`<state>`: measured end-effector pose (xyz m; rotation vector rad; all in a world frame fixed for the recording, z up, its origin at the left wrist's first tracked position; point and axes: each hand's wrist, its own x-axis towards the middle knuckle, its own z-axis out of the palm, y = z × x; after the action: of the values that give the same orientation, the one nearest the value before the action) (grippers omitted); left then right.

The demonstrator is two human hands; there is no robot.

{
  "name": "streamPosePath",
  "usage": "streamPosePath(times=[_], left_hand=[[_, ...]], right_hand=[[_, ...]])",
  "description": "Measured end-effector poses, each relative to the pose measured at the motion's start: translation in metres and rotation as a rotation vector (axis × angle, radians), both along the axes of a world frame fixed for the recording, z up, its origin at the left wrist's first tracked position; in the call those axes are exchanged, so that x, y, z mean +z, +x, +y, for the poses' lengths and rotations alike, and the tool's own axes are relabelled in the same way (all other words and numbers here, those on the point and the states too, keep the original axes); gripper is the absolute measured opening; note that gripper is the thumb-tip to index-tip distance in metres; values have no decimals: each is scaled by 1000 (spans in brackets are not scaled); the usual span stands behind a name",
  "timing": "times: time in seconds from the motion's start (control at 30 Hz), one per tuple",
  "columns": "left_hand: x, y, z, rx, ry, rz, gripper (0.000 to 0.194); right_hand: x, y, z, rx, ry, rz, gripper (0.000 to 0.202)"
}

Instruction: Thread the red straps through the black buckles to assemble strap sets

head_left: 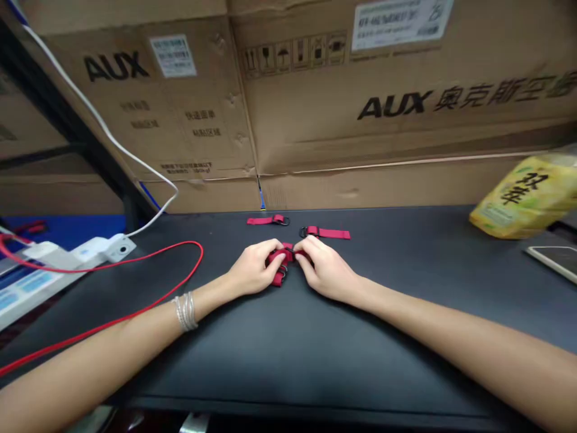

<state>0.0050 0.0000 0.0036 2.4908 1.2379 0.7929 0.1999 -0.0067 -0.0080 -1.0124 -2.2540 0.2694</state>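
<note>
My left hand is closed, thumb and fingers pinching a red webbing strap with dark hardware. From the right, my right hand pinches the same strap's dark end, its fingertips close to those of my left. Just below the fingers another red strap piece with a metal ring lies on the black table. Behind my hands rest two more red straps with black D-rings, one on the left and one on the right. My fingers partly hide the held strap.
A white power strip with a red cable and a white cable lies at the left. Cardboard boxes stand along the back. At the right are a yellow pouch and a phone-like slab.
</note>
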Motion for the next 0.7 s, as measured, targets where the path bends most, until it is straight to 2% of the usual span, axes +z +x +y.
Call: streamPosePath(times=[0.33, 0.43, 0.7], left_hand=[[0, 0, -1, 28, 0, 21, 21], [0, 1, 0, 34, -4, 32, 27], [0, 0, -1, 38, -14, 33, 27]], right_hand=[[-1, 0, 0, 8, 4, 3, 14], [0, 0, 0, 22, 2, -1, 14], [0, 2, 1, 81, 4, 16, 14]])
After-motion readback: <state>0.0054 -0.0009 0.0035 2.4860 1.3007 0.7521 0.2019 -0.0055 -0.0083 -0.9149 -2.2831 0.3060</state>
